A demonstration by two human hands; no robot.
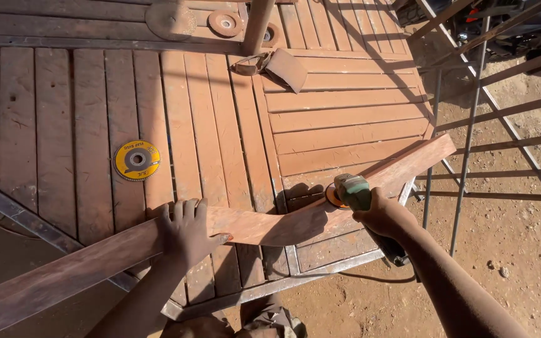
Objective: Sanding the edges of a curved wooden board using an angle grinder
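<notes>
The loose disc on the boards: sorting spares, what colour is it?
Yellow with a dark centre, the disc; head view.
</notes>
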